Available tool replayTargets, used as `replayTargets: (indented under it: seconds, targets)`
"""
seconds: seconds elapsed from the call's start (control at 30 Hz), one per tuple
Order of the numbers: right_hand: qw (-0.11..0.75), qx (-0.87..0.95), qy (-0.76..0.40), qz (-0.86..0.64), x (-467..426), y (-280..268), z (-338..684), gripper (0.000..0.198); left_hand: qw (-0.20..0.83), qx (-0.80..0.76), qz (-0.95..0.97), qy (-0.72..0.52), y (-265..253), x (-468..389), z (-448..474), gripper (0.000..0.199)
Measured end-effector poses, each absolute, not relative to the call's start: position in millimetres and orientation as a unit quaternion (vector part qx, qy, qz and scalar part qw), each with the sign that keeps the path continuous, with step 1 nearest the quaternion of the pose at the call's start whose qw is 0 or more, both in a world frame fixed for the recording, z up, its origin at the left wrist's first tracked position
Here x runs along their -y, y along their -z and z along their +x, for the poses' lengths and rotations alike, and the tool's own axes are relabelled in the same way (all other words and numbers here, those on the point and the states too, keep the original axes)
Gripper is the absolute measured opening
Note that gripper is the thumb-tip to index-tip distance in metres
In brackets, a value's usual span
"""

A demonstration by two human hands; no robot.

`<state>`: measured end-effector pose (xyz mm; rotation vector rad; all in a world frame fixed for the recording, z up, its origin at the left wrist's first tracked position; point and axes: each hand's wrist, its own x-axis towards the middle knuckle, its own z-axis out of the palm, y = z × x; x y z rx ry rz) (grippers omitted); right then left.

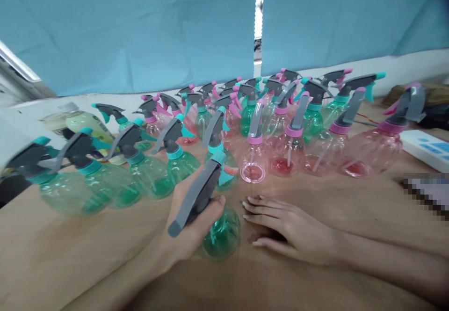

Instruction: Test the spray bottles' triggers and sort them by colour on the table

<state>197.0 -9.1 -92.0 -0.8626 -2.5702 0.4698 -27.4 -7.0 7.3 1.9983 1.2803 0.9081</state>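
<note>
My left hand (189, 222) is wrapped round the neck of a green spray bottle (222, 236), under its grey trigger head with a teal nozzle. The bottle's lower body shows below my fingers; its collar is hidden by the hand. To the right, my right hand (287, 224) lies palm down on the wooden table (315, 278), fingers stretched out toward the bottle but apart from it. Closest beyond that hand stands a pink spray bottle (253, 161) with a grey head. Another green spray bottle (182, 163) is just behind my left hand.
Several green and pink spray bottles stand in rows across the table's back, such as a pink one (373, 147) at right. A white box (426, 147) and a pixelated flat object (430, 191) lie at far right. Blue sheeting (140, 30) hangs behind.
</note>
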Motion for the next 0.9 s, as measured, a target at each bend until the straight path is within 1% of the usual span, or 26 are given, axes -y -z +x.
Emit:
replayTargets:
  seconds: [0.13,0.27,0.43,0.7,0.9]
  targets:
    - [0.185,0.918,-0.166,-0.308,8.8,91.8,197.1,0.053,0.314,-0.489,0.732,-0.356,-2.1,8.7,-26.4,0.044]
    - [0.182,0.921,-0.165,-0.304,8.5,90.2,196.5,0.054,0.331,-0.486,0.718,-0.373,-2.5,10.1,-24.8,0.041]
    - [0.186,0.922,-0.156,-0.304,8.7,89.9,196.6,0.052,0.313,-0.485,0.718,-0.389,-6.3,10.0,-23.0,0.035]
    - [0.202,0.915,-0.170,-0.306,8.9,91.2,196.8,0.053,0.330,-0.494,0.709,-0.380,-7.4,9.3,-21.7,0.039]
    - [0.207,0.913,-0.178,-0.304,9.2,92.3,197.3,0.053,0.322,-0.495,0.713,-0.378,-4.7,9.6,-23.9,0.038]
